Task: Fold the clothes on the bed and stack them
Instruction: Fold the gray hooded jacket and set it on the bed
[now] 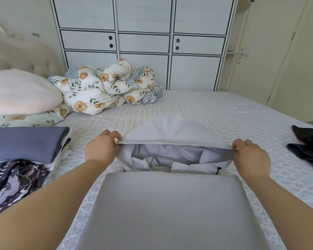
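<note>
My left hand (102, 147) and right hand (250, 156) each pinch a corner of the hood's (170, 130) opening edge, the grey hoodie (166, 204) lying folded between them on the near bed (215, 109).

Left hand (100, 147) and right hand (249, 156) pinch the grey hoodie's (163, 204) hood (170, 130) edge on the bed (224, 112).

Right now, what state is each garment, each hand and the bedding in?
Grey hoodie: body folded flat, hood lifted open at its rim.
Left hand: pinching the hood's left edge.
Right hand: pinching the hood's right edge.
Blue-grey garment: folded, on top of a stack.
Patterned garment: crumpled, unfolded.
Dark garment: crumpled, unfolded.
Floral quilt: bunched up.
Wardrobe doors: closed.
</note>
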